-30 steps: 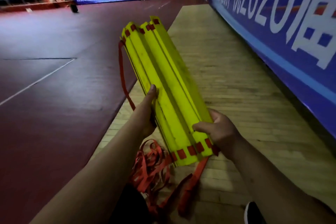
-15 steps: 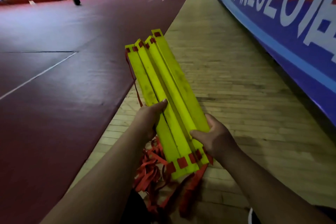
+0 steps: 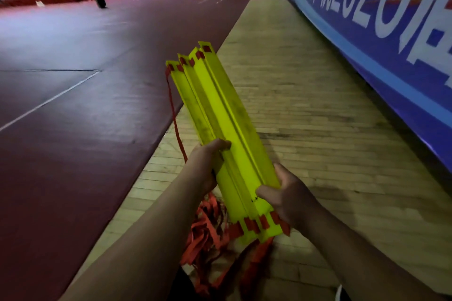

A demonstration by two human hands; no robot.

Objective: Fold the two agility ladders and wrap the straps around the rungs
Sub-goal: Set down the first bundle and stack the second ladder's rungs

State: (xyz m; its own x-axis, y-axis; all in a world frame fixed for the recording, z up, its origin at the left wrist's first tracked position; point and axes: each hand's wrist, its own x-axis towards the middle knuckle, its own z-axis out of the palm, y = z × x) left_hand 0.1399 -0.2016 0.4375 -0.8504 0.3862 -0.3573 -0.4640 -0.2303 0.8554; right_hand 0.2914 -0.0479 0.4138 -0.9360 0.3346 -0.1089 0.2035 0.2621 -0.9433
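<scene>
Yellow rungs (image 3: 221,127) stacked: fold looks done. Your left hand (image 3: 204,168) and right hand (image 3: 292,201) grip the stack's near end between them. Red straps (image 3: 208,234) hang loose below your hands; wrapping not yet begun. Second ladder: cannot tell.

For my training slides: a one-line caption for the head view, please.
Left hand and right hand grip stacked yellow rungs, red straps hanging loose below.
</scene>
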